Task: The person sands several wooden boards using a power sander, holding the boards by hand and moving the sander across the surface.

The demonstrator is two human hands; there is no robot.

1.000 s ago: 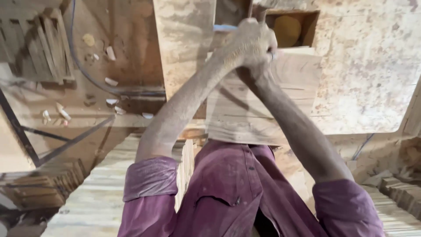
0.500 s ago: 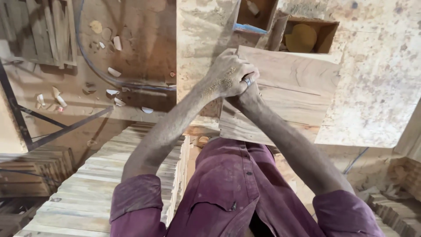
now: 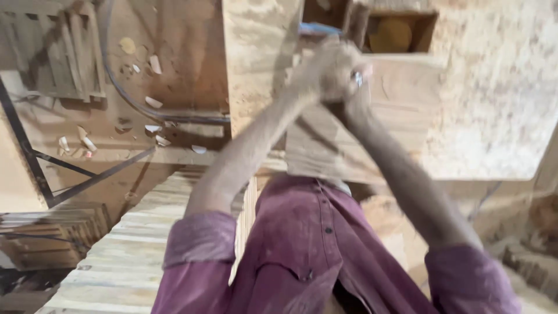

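My left hand (image 3: 318, 71) and my right hand (image 3: 356, 81) are clasped together in one blurred fist. They hover over the far end of a pale wooden plank (image 3: 372, 139) lying on a dusty bench. The fingers of both hands are curled shut, and anything inside the fist is hidden. A ring shows on one finger. Both forearms reach out from rolled purple sleeves (image 3: 197, 244). Just beyond the fist lies a thin blue strip (image 3: 319, 28), beside an open wooden box (image 3: 401, 32) with a round yellowish thing inside.
A wide upright board (image 3: 258, 70) stands left of the plank. Wood scraps (image 3: 154, 104) and a dark cable (image 3: 145, 110) lie on the sawdust floor at left. A black metal frame (image 3: 35, 157) and stacked slats (image 3: 116, 261) sit at lower left. The bench top (image 3: 500, 104) spreads right.
The clasped hands drew back along the plank toward my body, then pushed out again toward the box. They are blurred with motion now.
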